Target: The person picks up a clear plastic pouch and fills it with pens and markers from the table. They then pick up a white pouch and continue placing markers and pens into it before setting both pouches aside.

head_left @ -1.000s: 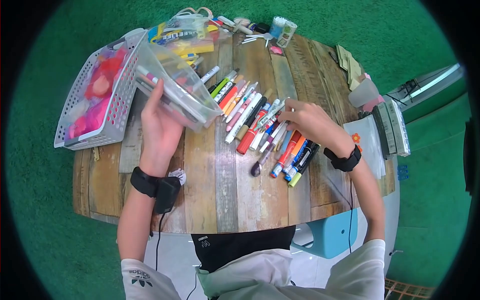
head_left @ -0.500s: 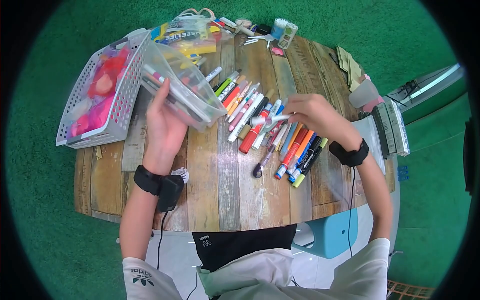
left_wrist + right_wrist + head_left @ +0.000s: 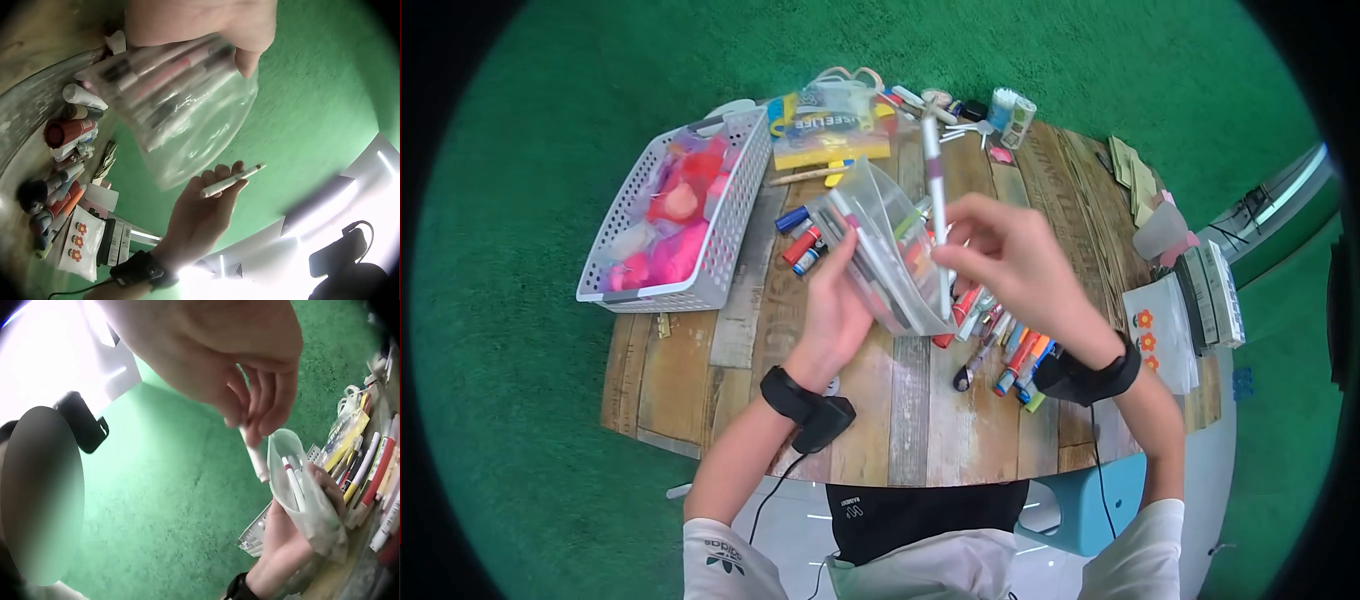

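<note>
My left hand (image 3: 838, 315) holds a clear plastic pouch (image 3: 887, 262) up over the table, its thumb on the front; several pens lie inside. Between the thumb and fingers of my right hand (image 3: 1020, 260) is a white pen (image 3: 937, 190) with a purple band, upright beside the pouch's open side. In the right wrist view the pen (image 3: 255, 456) is close to the mouth of the pouch (image 3: 282, 440). Markers (image 3: 1022, 362) lie in a pile beneath, partly hidden by the pouch and my right hand.
A white basket (image 3: 735, 220) with pink and red items stands at the left. Behind are a yellow-edged packet (image 3: 830, 150), cotton swabs (image 3: 965, 130) and small containers (image 3: 1018, 122). Flower-marked sheets (image 3: 1160, 335), boxes (image 3: 1220, 300) and a translucent cup (image 3: 1160, 232) are at the right.
My right hand has lifted the white pen from above the pile and moved left to the pouch. The pouch has come nearer the middle, over the markers. The head view has shifted.
</note>
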The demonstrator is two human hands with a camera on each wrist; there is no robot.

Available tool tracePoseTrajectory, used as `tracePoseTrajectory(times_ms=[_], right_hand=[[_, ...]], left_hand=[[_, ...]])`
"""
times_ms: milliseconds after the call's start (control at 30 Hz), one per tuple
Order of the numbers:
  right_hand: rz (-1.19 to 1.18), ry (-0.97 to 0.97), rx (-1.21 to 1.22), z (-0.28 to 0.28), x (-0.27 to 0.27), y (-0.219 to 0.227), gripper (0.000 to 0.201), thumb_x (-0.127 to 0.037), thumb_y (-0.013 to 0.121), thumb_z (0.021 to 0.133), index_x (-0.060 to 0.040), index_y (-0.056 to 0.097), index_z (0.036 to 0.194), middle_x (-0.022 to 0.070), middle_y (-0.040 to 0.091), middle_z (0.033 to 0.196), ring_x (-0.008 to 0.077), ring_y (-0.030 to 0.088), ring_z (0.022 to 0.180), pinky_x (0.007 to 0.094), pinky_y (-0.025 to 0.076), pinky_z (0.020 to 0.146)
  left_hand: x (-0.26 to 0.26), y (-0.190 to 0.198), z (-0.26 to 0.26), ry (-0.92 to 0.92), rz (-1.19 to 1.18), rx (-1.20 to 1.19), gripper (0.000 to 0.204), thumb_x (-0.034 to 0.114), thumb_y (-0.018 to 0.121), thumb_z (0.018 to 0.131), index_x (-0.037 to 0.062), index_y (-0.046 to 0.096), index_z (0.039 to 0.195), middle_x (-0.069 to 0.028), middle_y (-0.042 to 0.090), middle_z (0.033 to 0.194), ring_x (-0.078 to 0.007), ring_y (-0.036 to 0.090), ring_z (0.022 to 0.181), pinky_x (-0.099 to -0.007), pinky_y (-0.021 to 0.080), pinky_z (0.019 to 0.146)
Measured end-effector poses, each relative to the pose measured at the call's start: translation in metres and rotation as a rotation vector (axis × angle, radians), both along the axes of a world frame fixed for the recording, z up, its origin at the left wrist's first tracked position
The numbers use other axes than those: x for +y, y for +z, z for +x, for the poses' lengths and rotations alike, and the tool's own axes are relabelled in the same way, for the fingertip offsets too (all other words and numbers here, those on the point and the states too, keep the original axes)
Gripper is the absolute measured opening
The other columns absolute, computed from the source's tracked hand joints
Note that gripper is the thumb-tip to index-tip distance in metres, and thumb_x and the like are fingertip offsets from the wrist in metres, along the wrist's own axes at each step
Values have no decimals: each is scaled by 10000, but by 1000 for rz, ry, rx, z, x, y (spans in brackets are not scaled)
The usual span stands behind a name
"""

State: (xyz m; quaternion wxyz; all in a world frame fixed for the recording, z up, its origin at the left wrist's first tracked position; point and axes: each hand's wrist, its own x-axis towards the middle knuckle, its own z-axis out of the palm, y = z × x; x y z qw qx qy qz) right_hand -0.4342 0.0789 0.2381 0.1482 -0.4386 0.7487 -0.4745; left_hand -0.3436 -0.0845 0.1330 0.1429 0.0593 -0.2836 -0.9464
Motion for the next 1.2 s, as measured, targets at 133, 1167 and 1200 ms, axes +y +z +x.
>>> tracePoseTrajectory(times_ms=[133, 1167, 1200], right_hand=[[66, 11, 277, 10, -10, -9, 228, -72, 699, 804, -4, 625, 1009, 136, 669, 693, 298, 670, 636, 381, 503, 573], [42, -259, 745, -3, 98, 23, 190, -150, 585, 910, 18, 580, 821, 209, 604, 756, 422, 587, 737, 467, 473, 636], [79, -240, 723, -7, 111, 19, 155, -140, 584, 904, 15, 587, 895, 210, 613, 810, 410, 597, 807, 464, 476, 679]], left_hand=[[1, 3, 1, 50, -25, 25, 456, 340, 532, 984, 43, 474, 1325, -121, 597, 1211, -246, 593, 1115, -427, 444, 1007], [19, 6, 46, -89, 95, 154, 521, 278, 567, 973, 92, 382, 1424, -159, 530, 1294, -295, 506, 1243, -477, 381, 1092], [29, 11, 56, -6, 111, 96, 517, 279, 558, 977, 98, 381, 1428, -138, 539, 1279, -285, 503, 1240, -477, 383, 1090]])
